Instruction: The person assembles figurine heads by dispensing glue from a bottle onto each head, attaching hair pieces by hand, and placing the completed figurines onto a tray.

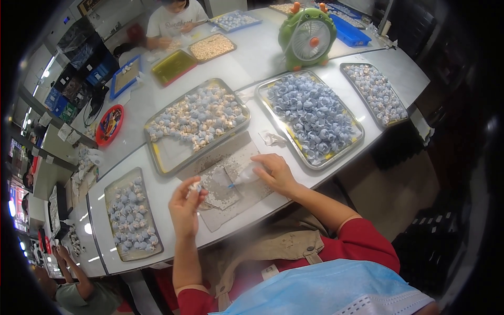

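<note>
My left hand (pixel 185 206) pinches a small pale piece (pixel 195 186), white with some blue-grey, between thumb and fingertips. My right hand (pixel 276 177) is closed around a translucent squeeze bottle (pixel 249 174). Its thin blue tip points toward the left hand and stays apart from the small piece. Below both hands lies a grey board (pixel 216 216), speckled with dried spots, with a smaller speckled plate on it. Just beyond is a metal tray (pixel 170 152) of blue-grey and cream pieces. To its right, another metal tray (pixel 261 90) holds a heap of curved blue-grey shells.
A tray (pixel 112 190) of rounded blue-grey pieces sits at the left, a similar one (pixel 389 124) at the far right. A green animal-shaped fan (pixel 306 39) stands behind. Crumpled tissue (pixel 272 138) lies between trays. A red bowl (pixel 122 116) is far left; a person (pixel 176 23) sits opposite.
</note>
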A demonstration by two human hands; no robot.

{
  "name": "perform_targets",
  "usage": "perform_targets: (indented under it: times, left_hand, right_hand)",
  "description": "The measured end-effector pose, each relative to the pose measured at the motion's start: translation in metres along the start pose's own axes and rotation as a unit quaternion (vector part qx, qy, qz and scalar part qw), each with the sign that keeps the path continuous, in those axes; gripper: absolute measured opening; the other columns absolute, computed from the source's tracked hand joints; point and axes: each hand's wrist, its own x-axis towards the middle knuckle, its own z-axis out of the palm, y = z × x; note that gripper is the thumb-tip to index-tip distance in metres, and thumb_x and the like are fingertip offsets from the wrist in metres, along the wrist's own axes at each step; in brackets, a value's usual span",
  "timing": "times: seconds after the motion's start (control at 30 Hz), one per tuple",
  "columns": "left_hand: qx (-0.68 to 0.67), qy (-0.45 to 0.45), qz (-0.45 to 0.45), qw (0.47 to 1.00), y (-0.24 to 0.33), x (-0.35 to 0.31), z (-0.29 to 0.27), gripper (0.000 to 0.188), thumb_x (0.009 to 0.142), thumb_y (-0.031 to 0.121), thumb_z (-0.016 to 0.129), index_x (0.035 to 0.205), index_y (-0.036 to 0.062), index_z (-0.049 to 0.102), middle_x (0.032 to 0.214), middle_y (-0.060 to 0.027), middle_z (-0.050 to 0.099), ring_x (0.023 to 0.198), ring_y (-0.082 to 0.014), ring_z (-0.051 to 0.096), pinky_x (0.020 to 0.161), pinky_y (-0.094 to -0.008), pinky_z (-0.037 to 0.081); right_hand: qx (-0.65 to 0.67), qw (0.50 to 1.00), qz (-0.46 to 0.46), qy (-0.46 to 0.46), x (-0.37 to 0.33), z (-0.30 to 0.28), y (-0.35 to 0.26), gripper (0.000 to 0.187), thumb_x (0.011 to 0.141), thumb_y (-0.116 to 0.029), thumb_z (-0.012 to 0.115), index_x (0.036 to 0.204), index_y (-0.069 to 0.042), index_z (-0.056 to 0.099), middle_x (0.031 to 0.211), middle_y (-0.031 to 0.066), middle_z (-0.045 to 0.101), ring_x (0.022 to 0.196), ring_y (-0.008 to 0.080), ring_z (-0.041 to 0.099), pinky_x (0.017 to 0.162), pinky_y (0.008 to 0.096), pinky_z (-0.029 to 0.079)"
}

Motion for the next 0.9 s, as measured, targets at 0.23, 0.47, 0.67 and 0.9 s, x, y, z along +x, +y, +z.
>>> perform_targets:
  times: [0.23,0.47,0.67,0.9]
  left_hand:
    - [-0.103,0.035,-0.067,0.992,-0.027,-0.033,0.010,0.023,0.086,0.006,0.057,0.108,0.0002,0.054,0.102,-0.0094,0.059,0.076,-0.0132,0.059,0.068,-0.0201,0.049]
    - [-0.082,0.068,-0.038,0.994,-0.046,-0.045,0.018,0.023,0.085,0.005,0.057,0.108,0.0007,0.054,0.103,-0.0097,0.059,0.077,-0.0143,0.058,0.068,-0.0222,0.047]
    - [-0.087,-0.011,-0.079,0.993,-0.058,-0.050,0.028,0.036,0.084,0.001,0.057,0.118,-0.0020,0.049,0.112,-0.0121,0.055,0.088,-0.0179,0.059,0.076,-0.0260,0.048]
    - [-0.162,-0.016,-0.165,0.973,-0.059,-0.059,0.053,0.043,0.085,0.003,0.056,0.126,-0.0011,0.043,0.117,-0.0119,0.051,0.089,-0.0170,0.058,0.076,-0.0224,0.047]
  right_hand:
    - [-0.002,0.999,0.027,-0.036,0.002,-0.001,-0.003,0.032,0.084,-0.023,0.057,0.109,-0.004,0.057,0.105,0.0141,0.058,0.100,0.0295,0.052,0.087,0.0376,0.040]
    - [-0.004,1.000,0.004,0.003,-0.003,-0.002,-0.003,0.028,0.079,-0.017,0.060,0.104,-0.004,0.059,0.098,0.0116,0.061,0.091,0.0281,0.054,0.081,0.0359,0.040]
    - [-0.016,0.999,-0.014,-0.038,-0.005,0.000,0.004,0.031,0.076,-0.017,0.064,0.104,-0.006,0.059,0.097,0.0114,0.061,0.090,0.0291,0.054,0.081,0.0361,0.039]
    - [-0.105,0.989,-0.042,-0.091,-0.004,-0.001,-0.005,0.042,0.063,-0.023,0.075,0.099,-0.007,0.061,0.093,0.0098,0.061,0.089,0.0279,0.053,0.079,0.0380,0.038]
